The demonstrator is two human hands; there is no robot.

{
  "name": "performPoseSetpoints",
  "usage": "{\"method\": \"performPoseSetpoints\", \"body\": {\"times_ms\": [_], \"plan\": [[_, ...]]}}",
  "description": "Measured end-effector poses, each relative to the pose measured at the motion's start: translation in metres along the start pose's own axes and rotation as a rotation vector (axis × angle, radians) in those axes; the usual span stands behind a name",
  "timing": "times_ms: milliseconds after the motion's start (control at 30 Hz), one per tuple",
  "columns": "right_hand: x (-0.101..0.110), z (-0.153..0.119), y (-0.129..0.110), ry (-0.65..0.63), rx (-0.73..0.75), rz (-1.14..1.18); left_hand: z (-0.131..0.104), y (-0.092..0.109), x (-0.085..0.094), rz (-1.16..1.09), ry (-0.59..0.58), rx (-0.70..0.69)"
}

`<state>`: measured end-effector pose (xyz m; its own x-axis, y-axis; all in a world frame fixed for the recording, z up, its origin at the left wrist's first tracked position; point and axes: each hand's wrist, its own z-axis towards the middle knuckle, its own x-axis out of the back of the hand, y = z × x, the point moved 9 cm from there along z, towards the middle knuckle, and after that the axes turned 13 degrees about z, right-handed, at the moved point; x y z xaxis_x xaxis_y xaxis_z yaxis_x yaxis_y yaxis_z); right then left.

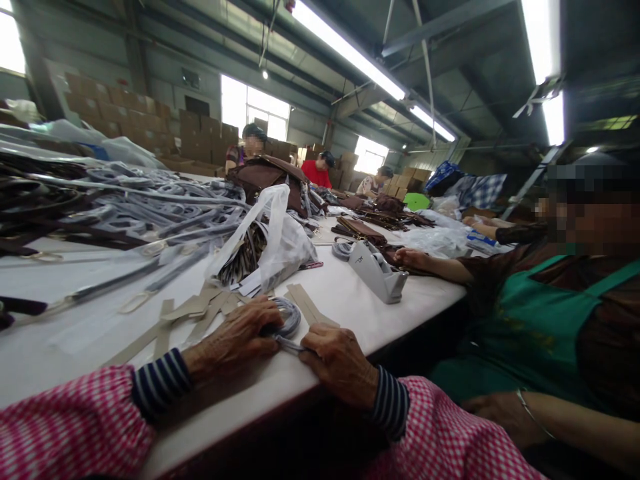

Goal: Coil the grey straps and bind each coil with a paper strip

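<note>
My left hand (240, 333) is closed around the near left side of a coiled grey strap (289, 315), which rests at the front edge of the white table (225, 407). From the coil a short length runs to the right, and my right hand (337, 360) pinches it between thumb and fingers. Whether the strap is bare or wrapped in film is hard to tell. Flat beige strips (193, 308) lie loose beyond my left hand, and two more strips (311, 308) are just past the coil.
Behind the strips stands a white plastic bag (285, 247) full of strips. A grey tape dispenser (377, 270) sits to the right. Wrapped straps (165, 200) are heaped at left, brown bags (267, 177) farther back. A person in a green apron (535, 320) is close on my right.
</note>
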<state>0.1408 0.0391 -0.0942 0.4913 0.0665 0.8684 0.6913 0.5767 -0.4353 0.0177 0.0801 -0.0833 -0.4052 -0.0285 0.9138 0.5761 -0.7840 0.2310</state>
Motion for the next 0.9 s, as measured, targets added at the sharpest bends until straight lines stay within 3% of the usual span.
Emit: {"method": "performPoseSetpoints", "body": {"times_ms": [300, 500, 633, 733, 900], "plan": [[-0.005, -0.005, -0.005, 0.055, 0.130, -0.139, 0.009, -0.008, -0.010, 0.008, -0.091, 0.011], [-0.012, -0.017, -0.027, -0.023, 0.236, -0.249, 0.020, -0.004, -0.008, 0.081, -0.167, 0.094], [-0.014, -0.025, -0.032, -0.075, 0.280, -0.254, 0.018, -0.005, -0.009, 0.102, -0.148, 0.099], [-0.008, -0.024, -0.021, -0.073, 0.232, -0.206, 0.015, -0.007, -0.014, 0.072, -0.118, 0.047], [0.006, -0.003, 0.015, -0.100, 0.014, -0.044, 0.011, -0.004, -0.018, 0.008, -0.102, -0.054]]}}
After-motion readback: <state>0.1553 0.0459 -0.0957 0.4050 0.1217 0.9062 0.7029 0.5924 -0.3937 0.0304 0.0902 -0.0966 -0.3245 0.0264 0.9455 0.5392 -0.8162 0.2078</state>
